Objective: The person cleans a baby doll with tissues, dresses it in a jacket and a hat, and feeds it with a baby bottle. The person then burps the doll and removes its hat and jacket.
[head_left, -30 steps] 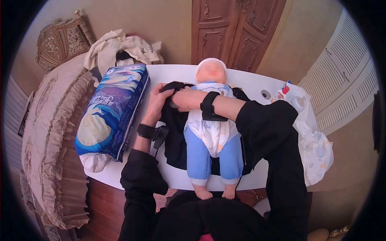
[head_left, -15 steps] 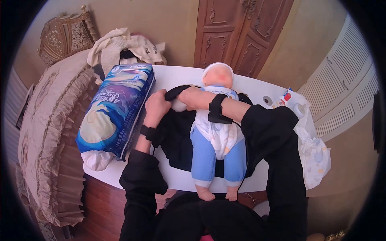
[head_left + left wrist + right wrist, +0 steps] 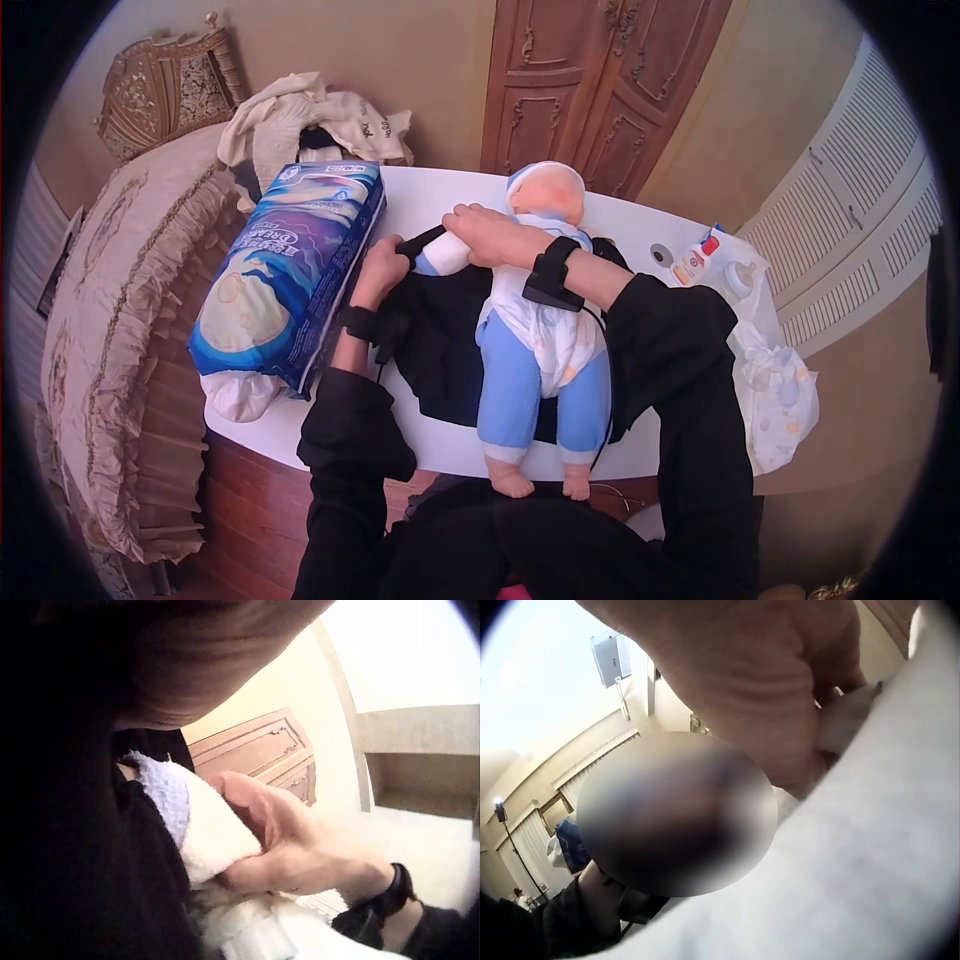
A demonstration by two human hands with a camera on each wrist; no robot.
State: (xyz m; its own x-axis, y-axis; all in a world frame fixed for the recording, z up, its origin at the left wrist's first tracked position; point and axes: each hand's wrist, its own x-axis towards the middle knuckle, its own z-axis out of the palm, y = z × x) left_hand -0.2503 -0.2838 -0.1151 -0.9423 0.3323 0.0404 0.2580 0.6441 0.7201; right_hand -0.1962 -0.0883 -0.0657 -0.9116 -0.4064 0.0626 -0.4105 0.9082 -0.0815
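Observation:
A doll (image 3: pixel 540 300) in blue trousers and a white-and-blue top lies on its back on black clothing (image 3: pixel 440 350). The right hand (image 3: pixel 492 236) grips the end of the doll's arm, whose white cuff and blue sleeve (image 3: pixel 169 796) show in the left wrist view; the fingers curl round the cuff (image 3: pixel 217 836). At the doll's sleeve, the left hand (image 3: pixel 382 268) pinches a black strip of the clothing (image 3: pixel 422 240). In the right wrist view the right hand (image 3: pixel 757 682) is close up, and a blurred patch hides part of the scene.
A blue diaper pack (image 3: pixel 290 270) lies on the left of the white table (image 3: pixel 270 440). At the right are a small bottle (image 3: pixel 693 262), a clear-topped bottle (image 3: pixel 740 278) and a crumpled diaper (image 3: pixel 780 395). A bed (image 3: pixel 140 330) stands to the left.
The doll's white cuff and blue sleeve show between the hands, where black cloth covered them before. The left hand has moved slightly left and down, and the doll's head has shifted right.

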